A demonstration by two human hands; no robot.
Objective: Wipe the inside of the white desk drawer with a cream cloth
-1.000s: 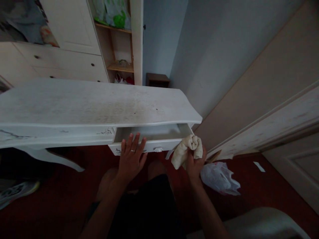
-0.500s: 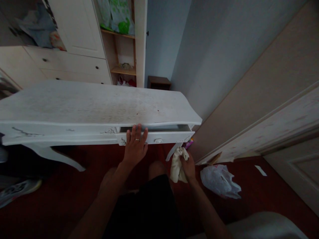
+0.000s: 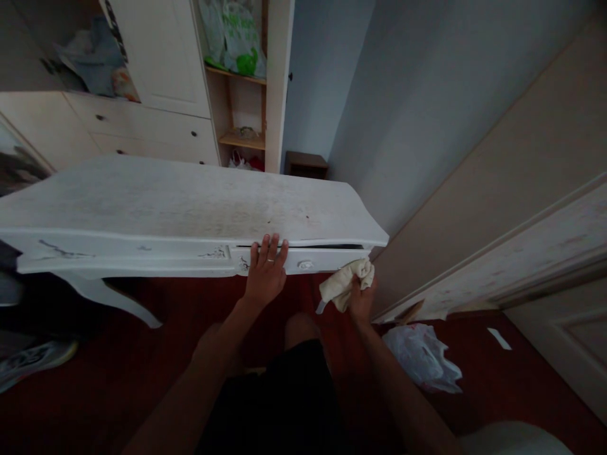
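Note:
My left hand [image 3: 265, 275] lies flat with fingers stretched against the front of the drawer [image 3: 327, 259] of a worn white console table [image 3: 180, 202]; a ring shows on one finger. The drawer front sits nearly flush with the table, with a small round knob [image 3: 305, 265] just right of my fingers. A cream cloth [image 3: 344, 284] is bunched in my right hand [image 3: 363, 300], held at the drawer's right end below the table's corner.
A crumpled white plastic bag [image 3: 422, 360] lies on the red carpet at the right. A white door [image 3: 535, 265] and grey wall close off the right. Behind the table stand a cream wardrobe with drawers [image 3: 142, 126] and open shelves [image 3: 239, 82]. My knees are below.
The drawer has gone from well open to almost closed under my left hand. My right hand dropped with the cloth, then rose again to the drawer's right end.

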